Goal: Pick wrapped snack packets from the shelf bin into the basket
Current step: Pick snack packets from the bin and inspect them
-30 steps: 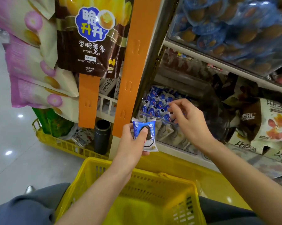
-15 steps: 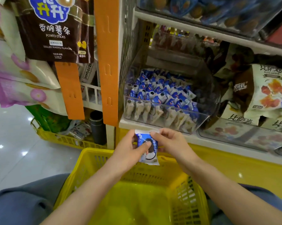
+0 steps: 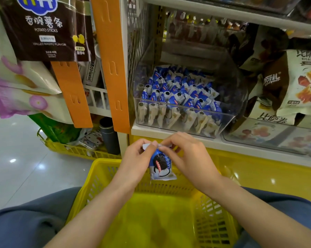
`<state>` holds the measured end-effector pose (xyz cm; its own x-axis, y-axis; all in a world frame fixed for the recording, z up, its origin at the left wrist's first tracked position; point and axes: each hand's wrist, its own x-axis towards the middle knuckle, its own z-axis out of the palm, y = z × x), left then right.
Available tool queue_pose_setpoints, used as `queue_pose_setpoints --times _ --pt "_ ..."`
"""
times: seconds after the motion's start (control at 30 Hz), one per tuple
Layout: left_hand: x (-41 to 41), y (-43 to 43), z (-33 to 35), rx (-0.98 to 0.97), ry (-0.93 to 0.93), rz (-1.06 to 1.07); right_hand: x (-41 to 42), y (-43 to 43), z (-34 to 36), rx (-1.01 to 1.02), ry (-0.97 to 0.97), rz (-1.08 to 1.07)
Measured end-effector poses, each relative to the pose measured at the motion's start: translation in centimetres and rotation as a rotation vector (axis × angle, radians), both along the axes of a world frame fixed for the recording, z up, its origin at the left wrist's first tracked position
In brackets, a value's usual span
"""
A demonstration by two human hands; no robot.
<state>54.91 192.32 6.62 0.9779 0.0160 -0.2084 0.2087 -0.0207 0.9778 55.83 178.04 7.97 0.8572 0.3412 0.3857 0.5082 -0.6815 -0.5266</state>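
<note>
Above the far rim of the basket (image 3: 99, 173), just below the shelf's front edge, the wrapped snack packet (image 3: 161, 166) is held hanging by its crimped top seam, its blue face and dark biscuit picture turned toward the camera. The seam is pinched at its left end between thumb and forefinger of the left hand (image 3: 137, 159) and at its right end by the curled fingertips of the right hand (image 3: 190, 158); nothing else is gripped by either. A second earlier the packet was carried by the left hand alone, raised to the front wall of the shelf bin (image 3: 187, 120), while the right hand was reaching among the stock inside. Since then the right hand has been withdrawn with nothing in it and brought across to share the hold, and the packet has been lowered from bin level to the basket's mouth. The pick may therefore be judged complete and the drop all but due: only a release inside the far rim is wanted. No packet can be made out on the basket's floor, so this is probably the first. The bin is seen well stocked with the same blue packets (image 3: 176, 90), a row of them standing upright along its front wall.
</note>
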Motion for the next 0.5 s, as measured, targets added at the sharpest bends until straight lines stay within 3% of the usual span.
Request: queue_pose_setpoints --times 0.13,0.27,0.33,0.5 --pt "-0.3 0.1 0.6 -0.034 0.095 -0.099 0.7 -0.1 -0.1 0.447 0.291 -0.207" --pt "-0.5 0.3 0.8 -0.05 0.026 -0.032 1.4 -0.6 0.5 0.824 0.688 -0.283" --pt "-0.3 0.8 0.9 -0.071 -0.016 0.059 1.2 -0.6 0.5 0.799 0.824 -0.251" --pt "0.1 1.6 0.9 -0.043 -0.113 0.183 0.3 0.2 -0.1 0.649 0.959 -0.091"
